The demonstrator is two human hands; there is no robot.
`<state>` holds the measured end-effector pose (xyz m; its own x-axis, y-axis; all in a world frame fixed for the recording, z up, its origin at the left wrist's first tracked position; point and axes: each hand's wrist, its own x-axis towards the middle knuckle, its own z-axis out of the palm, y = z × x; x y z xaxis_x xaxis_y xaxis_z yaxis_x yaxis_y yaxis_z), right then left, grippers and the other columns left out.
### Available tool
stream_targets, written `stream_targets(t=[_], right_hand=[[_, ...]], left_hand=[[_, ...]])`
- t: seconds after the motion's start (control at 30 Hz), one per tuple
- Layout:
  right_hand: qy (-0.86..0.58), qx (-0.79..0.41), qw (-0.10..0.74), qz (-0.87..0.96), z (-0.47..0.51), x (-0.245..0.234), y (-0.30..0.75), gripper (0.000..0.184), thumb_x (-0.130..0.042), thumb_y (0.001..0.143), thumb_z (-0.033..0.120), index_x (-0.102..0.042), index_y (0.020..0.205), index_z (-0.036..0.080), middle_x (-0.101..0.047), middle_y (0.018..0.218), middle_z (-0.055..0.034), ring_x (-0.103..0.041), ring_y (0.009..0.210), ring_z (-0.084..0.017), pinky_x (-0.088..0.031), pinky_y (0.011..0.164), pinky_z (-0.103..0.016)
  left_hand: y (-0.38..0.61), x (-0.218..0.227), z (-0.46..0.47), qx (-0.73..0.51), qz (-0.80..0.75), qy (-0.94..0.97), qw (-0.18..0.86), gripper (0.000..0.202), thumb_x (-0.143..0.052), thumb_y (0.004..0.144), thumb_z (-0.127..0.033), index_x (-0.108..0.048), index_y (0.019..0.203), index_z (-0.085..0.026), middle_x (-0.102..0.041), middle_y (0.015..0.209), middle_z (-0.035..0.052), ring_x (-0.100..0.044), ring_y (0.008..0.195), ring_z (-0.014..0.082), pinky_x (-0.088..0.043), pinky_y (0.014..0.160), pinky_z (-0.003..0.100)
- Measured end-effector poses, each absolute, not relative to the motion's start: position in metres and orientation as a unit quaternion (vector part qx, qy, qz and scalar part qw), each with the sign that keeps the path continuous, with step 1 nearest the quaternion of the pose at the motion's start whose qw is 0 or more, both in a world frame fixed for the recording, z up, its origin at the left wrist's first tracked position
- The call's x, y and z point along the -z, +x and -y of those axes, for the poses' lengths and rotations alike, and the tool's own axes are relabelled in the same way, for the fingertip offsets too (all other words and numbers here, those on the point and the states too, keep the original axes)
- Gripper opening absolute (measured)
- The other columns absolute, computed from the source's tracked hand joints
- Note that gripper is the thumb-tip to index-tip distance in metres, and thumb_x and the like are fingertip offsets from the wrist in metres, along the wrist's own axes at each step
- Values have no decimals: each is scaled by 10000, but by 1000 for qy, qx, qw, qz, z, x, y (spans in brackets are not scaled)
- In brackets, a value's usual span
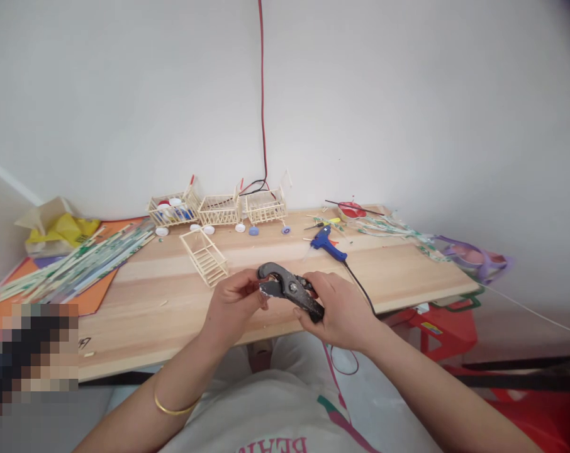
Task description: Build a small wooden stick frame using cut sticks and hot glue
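Note:
My right hand [339,308] is wrapped around the handles of black pruning shears [292,289]. Their hooked jaw and wide blade point left, the jaws apart. At the blade tip, my left hand [231,305] has its fingers pinched together; whatever they hold is hidden behind them. Just beyond that hand, a small open frame of pale sticks [204,258] lies on the wooden table. A blue hot glue gun [329,243] rests farther back on the right.
Along the wall stand three small stick carts, the left cart [174,211] holding coloured caps. Bundled sticks [91,258] cover an orange sheet at left. A red bowl [351,211] and plastic wrappers [402,233] lie at back right. The glue gun's cord [360,289] crosses the front edge.

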<state>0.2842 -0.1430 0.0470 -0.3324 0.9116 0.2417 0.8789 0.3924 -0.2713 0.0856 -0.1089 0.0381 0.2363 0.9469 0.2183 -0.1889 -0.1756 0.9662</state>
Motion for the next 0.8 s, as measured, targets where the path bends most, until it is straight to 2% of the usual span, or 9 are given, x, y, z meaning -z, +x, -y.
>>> stream_targets(t=[0.53,0.8], right_hand=[[-530,-8,127,838,141,-52,291,190,-509,773,350,-519,852,177,-637,802,-55,-576,735,-195,-343,622,-270],[-541,25,101,835,138,-46,291,205,-512,778,367,-529,848,176,-654,760,-55,-604,678,-191,-321,570,-266]], left_hand=[[82,-37,108,-455,-383,569,568,52,-617,643,-116,-660,648,-143,-582,523,-35,-510,487,87,-437,517,204],[83,-37,110,-467,-421,610,483,94,-607,664,-107,-656,599,-154,-576,512,-32,-515,521,91,-415,529,194]])
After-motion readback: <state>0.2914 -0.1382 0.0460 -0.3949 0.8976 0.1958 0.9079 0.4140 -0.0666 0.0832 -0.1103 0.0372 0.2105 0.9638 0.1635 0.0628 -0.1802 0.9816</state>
